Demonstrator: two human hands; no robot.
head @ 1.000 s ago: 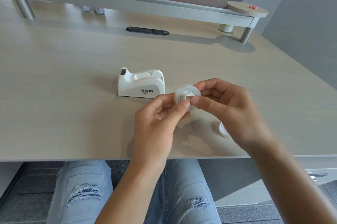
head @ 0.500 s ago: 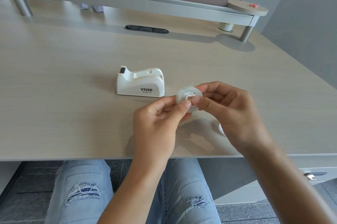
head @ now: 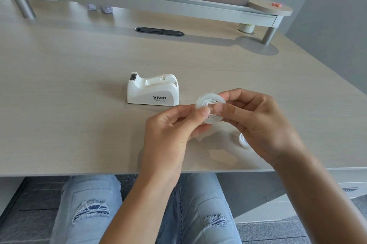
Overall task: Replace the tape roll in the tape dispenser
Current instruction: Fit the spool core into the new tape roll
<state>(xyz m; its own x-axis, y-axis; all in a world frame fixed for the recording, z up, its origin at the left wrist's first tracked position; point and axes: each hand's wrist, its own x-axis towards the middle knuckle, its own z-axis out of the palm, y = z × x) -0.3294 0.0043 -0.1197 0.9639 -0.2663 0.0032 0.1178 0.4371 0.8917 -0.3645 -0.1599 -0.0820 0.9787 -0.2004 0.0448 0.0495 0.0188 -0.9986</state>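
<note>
Pale wood desk (head: 59, 105), white tape dispenser (head: 153, 91) standing on it, cradle empty. Tape roll (head: 210, 111) held above desk, just right of dispenser. Left hand (head: 170, 130) and right hand (head: 258, 122) both pinching roll, thumb tips pressed at its core. Second roll (head: 243, 140) on desk, right of dispenser, partly hidden. Judgement: hub being seated; press squarely, keep roll edges uncrushed.

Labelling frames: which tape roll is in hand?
The tape roll pinched between both thumbs, right of the dispenser; the other roll lies on the desk.
</note>
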